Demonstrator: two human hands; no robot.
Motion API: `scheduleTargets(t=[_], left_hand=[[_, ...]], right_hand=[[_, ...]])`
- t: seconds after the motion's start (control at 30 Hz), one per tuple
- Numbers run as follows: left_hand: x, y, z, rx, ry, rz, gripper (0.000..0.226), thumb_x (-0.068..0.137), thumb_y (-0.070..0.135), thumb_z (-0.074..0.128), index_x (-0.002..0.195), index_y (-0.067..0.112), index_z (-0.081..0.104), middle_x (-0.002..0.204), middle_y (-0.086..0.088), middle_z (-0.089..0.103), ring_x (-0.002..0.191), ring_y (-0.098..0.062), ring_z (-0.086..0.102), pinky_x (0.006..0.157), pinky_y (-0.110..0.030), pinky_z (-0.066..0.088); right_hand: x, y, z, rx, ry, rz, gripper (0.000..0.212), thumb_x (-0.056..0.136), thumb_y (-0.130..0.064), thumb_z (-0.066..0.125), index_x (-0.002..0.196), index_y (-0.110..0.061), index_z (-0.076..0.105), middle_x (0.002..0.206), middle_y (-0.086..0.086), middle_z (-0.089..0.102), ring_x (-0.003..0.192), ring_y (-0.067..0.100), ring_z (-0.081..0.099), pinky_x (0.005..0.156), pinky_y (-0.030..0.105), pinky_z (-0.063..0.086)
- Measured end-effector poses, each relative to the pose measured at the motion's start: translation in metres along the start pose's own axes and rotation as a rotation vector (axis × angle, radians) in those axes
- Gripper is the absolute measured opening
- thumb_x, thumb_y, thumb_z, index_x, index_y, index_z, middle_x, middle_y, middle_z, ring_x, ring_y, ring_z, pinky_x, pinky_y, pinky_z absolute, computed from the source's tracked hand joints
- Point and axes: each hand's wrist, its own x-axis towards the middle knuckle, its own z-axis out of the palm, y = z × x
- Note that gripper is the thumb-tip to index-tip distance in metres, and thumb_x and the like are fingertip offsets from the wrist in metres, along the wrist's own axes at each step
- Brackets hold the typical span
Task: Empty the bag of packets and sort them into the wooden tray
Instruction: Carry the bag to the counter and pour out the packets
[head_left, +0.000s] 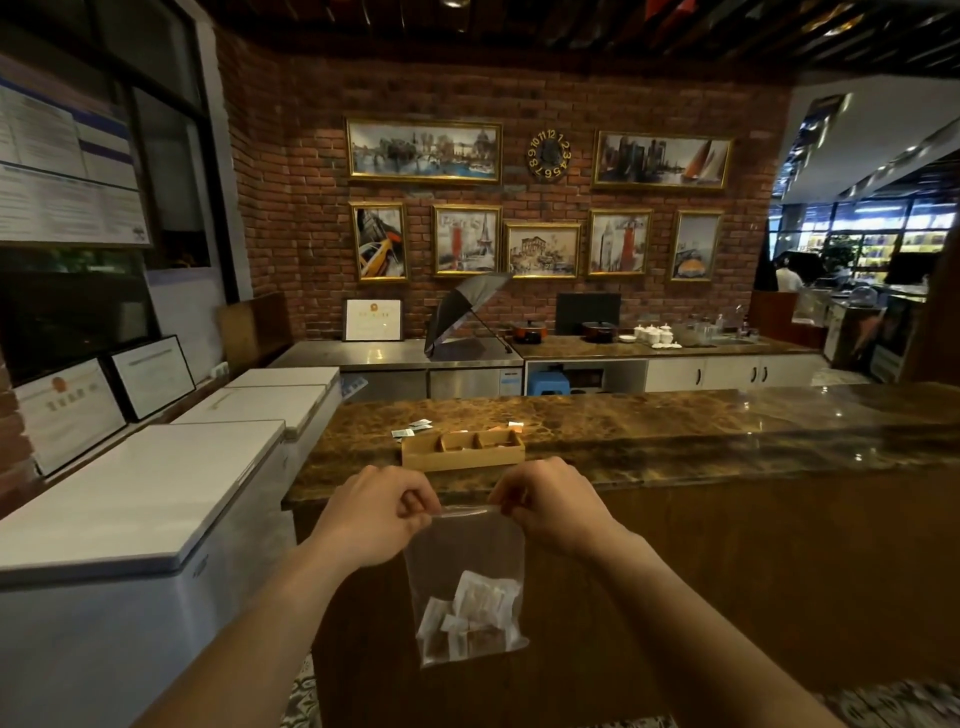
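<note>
Packets (470, 616) inside held bag (465, 571)

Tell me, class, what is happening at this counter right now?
A person holds a clear bag up in front of the counter, the left hand and right hand each pinching a top corner. White packets sit at the bottom of the bag, none tipped out. The wooden tray waits on the counter, with a few loose packets lying behind it.
</note>
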Motion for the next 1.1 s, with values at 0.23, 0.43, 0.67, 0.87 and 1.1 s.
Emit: scheduleTargets(t=[0.23, 0.43, 0.67, 0.87, 1.1], left_hand=[[0.061, -0.035, 0.027, -0.104, -0.077, -0.016, 0.017, 0.092, 0.018, 0.068, 0.092, 0.035, 0.068, 0.091, 0.014, 0.063, 0.084, -0.001, 0.059, 0.067, -0.019, 0.048], [0.132, -0.077, 0.045, -0.116, -0.005, 0.014, 0.014, 0.088, 0.022, 0.073, 0.087, 0.035, 0.071, 0.082, 0.018, 0.064, 0.076, 0.002, 0.06, 0.063, -0.016, 0.048], [0.237, -0.134, 0.058, -0.148, -0.055, -0.013, 0.011, 0.089, 0.027, 0.069, 0.086, 0.038, 0.068, 0.083, 0.018, 0.065, 0.082, 0.0, 0.06, 0.078, -0.029, 0.057], [0.303, -0.168, 0.072, -0.172, -0.058, 0.012, 0.011, 0.084, 0.023, 0.072, 0.085, 0.034, 0.073, 0.079, 0.019, 0.066, 0.077, 0.0, 0.063, 0.067, -0.024, 0.056], [0.366, -0.183, 0.09, -0.136, -0.04, 0.053, 0.02, 0.079, 0.028, 0.075, 0.075, 0.044, 0.065, 0.079, 0.021, 0.067, 0.076, 0.004, 0.063, 0.072, -0.026, 0.059]], right_hand=[[0.052, 0.025, 0.027, -0.015, -0.03, 0.034, 0.025, 0.092, -0.011, 0.067, 0.111, -0.027, 0.071, 0.115, -0.007, 0.07, 0.106, 0.01, 0.065, 0.092, 0.031, 0.057], [0.125, 0.048, 0.053, -0.032, -0.071, 0.092, 0.022, 0.091, -0.013, 0.068, 0.105, -0.03, 0.071, 0.111, -0.008, 0.07, 0.103, 0.009, 0.064, 0.093, 0.033, 0.056], [0.229, 0.078, 0.081, -0.045, -0.121, 0.17, 0.022, 0.094, -0.017, 0.064, 0.106, -0.035, 0.07, 0.112, -0.013, 0.067, 0.105, 0.006, 0.059, 0.094, 0.03, 0.054], [0.288, 0.101, 0.099, -0.059, -0.159, 0.173, 0.021, 0.095, -0.018, 0.064, 0.11, -0.031, 0.071, 0.114, -0.008, 0.071, 0.104, 0.009, 0.063, 0.093, 0.033, 0.056], [0.335, 0.136, 0.106, -0.08, -0.105, 0.143, 0.021, 0.095, -0.016, 0.063, 0.107, -0.031, 0.072, 0.11, -0.011, 0.071, 0.1, 0.006, 0.062, 0.09, 0.032, 0.056]])
